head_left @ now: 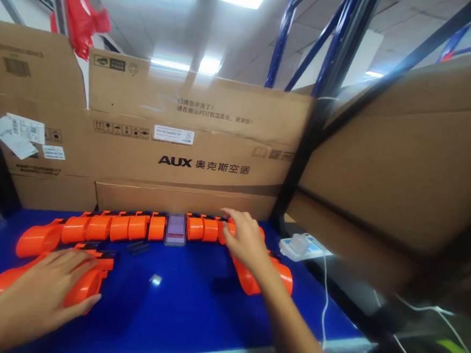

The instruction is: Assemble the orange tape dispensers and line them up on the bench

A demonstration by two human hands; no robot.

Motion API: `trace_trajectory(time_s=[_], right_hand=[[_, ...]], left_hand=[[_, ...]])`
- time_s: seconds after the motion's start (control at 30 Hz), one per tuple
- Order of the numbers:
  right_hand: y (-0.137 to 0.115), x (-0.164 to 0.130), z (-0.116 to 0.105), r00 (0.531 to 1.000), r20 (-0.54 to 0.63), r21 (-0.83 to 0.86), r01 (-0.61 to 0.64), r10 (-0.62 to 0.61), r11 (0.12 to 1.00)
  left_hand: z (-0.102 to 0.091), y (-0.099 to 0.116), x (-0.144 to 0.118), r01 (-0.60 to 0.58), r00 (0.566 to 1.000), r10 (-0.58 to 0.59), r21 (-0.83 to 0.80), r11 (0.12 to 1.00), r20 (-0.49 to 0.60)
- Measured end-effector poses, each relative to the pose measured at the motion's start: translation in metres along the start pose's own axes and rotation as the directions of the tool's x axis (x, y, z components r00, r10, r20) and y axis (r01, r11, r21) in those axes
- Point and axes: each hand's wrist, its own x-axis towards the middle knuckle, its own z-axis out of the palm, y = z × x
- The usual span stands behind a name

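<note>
On the blue table (178, 301), a chain of orange plastic links (135, 226) curves along the cardboard boxes (204, 158). Your left hand (45, 292) lies flat, fingers spread, over an orange piece (84, 287) at the near left. Your right hand (245, 241) rests loosely on the chain's right end; its grip seems open, though blurred.

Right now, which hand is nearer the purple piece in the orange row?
Right. The right hand rests on the row just beside the purple piece; the left hand lies well below-left.

left hand (46, 287): bare | right hand (247, 241): bare | forearms: sleeveless
</note>
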Motion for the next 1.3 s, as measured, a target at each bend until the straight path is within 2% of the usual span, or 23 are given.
trace_trajectory(time_s=[0.1,0.2,0.27,0.37,0.43,0.6,0.8,0.9,1.1,1.3], right_hand=[[0.044,0.017,-0.021,0.961,0.221,-0.311,-0.094,0.168,0.946],[0.074,0.027,-0.021,0.849,0.478,-0.387,-0.026,0.225,0.922],[0.083,0.029,-0.012,0.816,0.534,-0.386,0.004,0.220,0.922],[0.083,0.030,0.003,0.808,0.548,-0.384,0.015,0.215,0.923],[0.082,0.030,0.010,0.805,0.555,-0.384,0.022,0.212,0.923],[0.087,0.031,0.016,0.808,0.558,-0.378,0.041,0.192,0.925],[0.095,0.029,0.022,0.808,0.560,-0.379,0.052,0.184,0.924],[0.097,0.030,0.020,0.815,0.554,-0.386,0.069,0.171,0.920],[0.103,0.033,0.008,0.870,0.484,-0.447,0.159,0.089,0.880],[0.093,0.039,-0.021,0.929,0.369,-0.538,0.194,0.023,0.820]], left_hand=[[0.002,0.008,0.006,-0.061,0.998,0.061,0.038,0.997,-0.002],[0.006,0.036,0.014,-0.132,0.990,0.131,-0.013,0.991,-0.052],[0.012,0.060,0.021,-0.186,0.981,0.181,-0.084,0.979,-0.063],[0.027,0.091,0.031,-0.242,0.970,0.242,-0.210,0.947,-0.030],[0.038,0.101,0.036,-0.224,0.967,0.249,-0.279,0.934,0.059],[0.063,0.098,0.039,-0.062,0.960,0.173,-0.437,0.898,0.219],[0.067,0.100,0.038,0.013,0.950,0.163,-0.554,0.832,0.267],[0.068,0.108,0.042,0.029,0.954,0.147,-0.565,0.825,0.263],[0.077,0.127,0.055,0.058,0.978,0.074,-0.603,0.796,0.192],[0.084,0.145,0.074,0.139,0.987,-0.044,-0.667,0.732,0.157]])
